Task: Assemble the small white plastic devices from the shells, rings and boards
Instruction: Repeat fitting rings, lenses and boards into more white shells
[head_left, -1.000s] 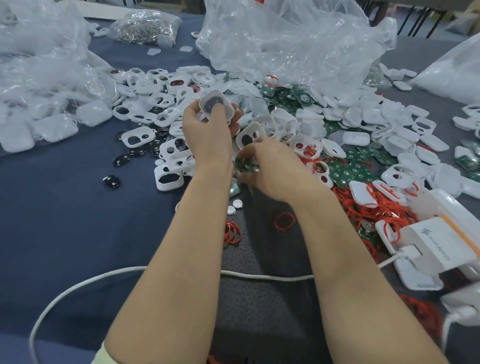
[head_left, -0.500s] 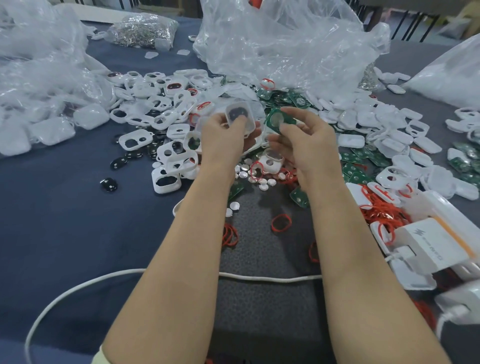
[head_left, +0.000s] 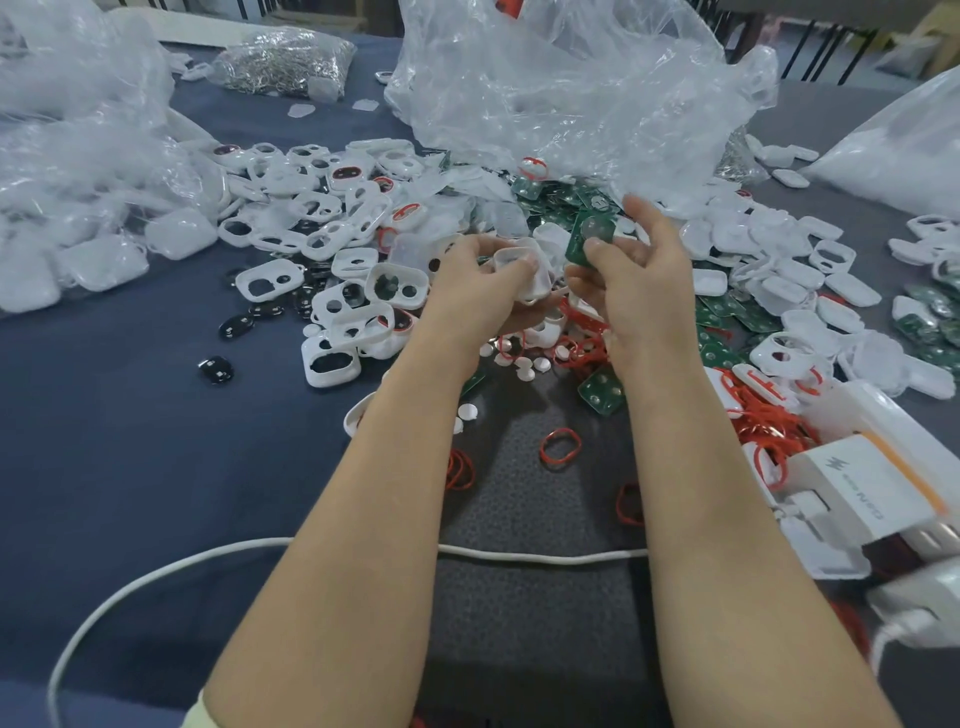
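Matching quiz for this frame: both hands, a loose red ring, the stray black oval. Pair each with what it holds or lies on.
1 left hand
2 right hand
3 loose red ring
4 stray black oval

A blue cloth
B green board
C grey mat
D white shell

Pairs: 1-D, 2-B, 3-C, 4-A

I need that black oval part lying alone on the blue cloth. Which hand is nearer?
Left. The left hand, holding a white plastic shell, is up-right of the black oval part; the right hand, pinching a green circuit board, is farther right.
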